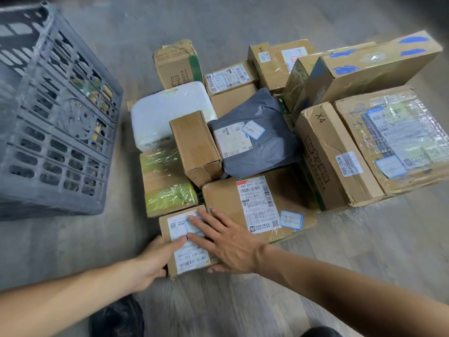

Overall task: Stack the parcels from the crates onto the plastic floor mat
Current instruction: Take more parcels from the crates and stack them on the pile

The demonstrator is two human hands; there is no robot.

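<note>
Parcels (pixel 252 142) already heaped mid-frame, small labelled box (pixel 192 259) at the pile's near edge, left hand (pixel 153 259) gripping its side, right hand (pixel 226 242) flat on top, fingers spread; grey crate (pixel 60 117) upper left seemingly not yet empty

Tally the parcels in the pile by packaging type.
Cardboard boxes: 11
White foam box: 1
Grey poly mailer: 1
Total: 13 visible; the pile may hide others.
</note>
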